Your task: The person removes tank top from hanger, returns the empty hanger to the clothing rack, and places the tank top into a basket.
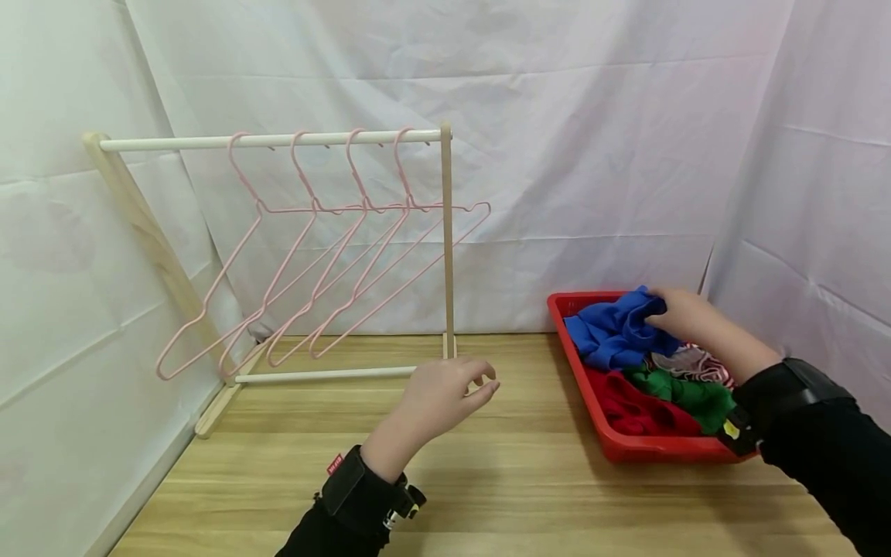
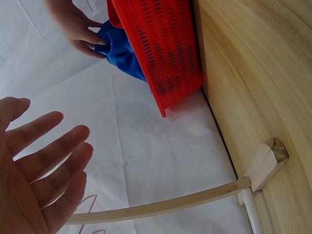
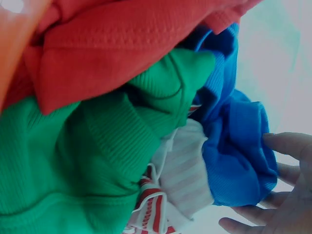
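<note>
At the back of a red plastic basket (image 1: 583, 384), my right hand (image 1: 681, 311) pinches a piece of blue ribbed clothing (image 1: 607, 333). In the right wrist view the thumb lies on one side of the blue cloth (image 3: 239, 165) and the other fingers reach behind it. Green clothing (image 3: 107, 146), red clothing (image 3: 102, 53) and a pale garment with red-and-white striped trim (image 3: 183, 165) lie bunched beside it. My left hand (image 1: 445, 396) hovers over the table before the rack, holding nothing, its fingers loosely bent and spread in the left wrist view.
On the left stands a wood-and-white clothes rack (image 1: 167, 144), its right post (image 1: 448, 247) close beyond my left hand. Several pink hangers (image 1: 240, 251) hang from its top bar. White cloth walls (image 1: 626, 155) enclose the wooden table (image 1: 529, 495) at back and sides.
</note>
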The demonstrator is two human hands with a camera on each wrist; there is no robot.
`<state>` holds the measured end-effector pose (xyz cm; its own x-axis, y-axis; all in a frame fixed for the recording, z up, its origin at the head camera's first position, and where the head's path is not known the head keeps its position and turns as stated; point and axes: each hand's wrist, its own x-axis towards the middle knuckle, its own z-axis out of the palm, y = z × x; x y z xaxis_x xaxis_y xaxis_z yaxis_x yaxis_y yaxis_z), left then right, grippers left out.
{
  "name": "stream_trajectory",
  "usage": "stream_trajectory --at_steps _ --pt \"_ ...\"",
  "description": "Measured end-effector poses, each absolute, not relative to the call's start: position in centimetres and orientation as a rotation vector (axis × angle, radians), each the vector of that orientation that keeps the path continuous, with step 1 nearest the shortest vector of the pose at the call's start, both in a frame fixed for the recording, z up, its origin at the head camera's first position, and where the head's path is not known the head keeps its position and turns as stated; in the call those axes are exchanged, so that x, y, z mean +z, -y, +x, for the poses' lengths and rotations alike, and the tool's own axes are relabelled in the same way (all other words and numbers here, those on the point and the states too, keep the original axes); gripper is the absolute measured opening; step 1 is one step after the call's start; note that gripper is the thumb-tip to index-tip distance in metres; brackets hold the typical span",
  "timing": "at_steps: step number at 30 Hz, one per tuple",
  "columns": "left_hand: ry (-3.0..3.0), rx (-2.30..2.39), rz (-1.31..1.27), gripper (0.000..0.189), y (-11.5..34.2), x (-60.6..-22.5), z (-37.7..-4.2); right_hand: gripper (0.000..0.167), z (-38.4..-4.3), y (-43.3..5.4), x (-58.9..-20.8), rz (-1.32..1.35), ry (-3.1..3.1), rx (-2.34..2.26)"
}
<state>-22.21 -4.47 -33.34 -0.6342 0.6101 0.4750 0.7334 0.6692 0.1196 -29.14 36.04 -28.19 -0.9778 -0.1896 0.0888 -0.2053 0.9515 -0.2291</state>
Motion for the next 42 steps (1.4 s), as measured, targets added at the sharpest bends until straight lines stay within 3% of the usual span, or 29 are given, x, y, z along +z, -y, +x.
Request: stream_trajectory --at_steps 25,42 --pt "2.541 -0.448 -0.94 0.018 7.7 -32.1 -22.9 0.064 -26.2 -31.2 -27.7 0.21 3.024 0.287" --pt "2.611 -0.479 -0.672 0.032 9.7 -31.9 -23.6 0.061 -24.0 -23.9 -28.5 0.306 2.906 0.438"
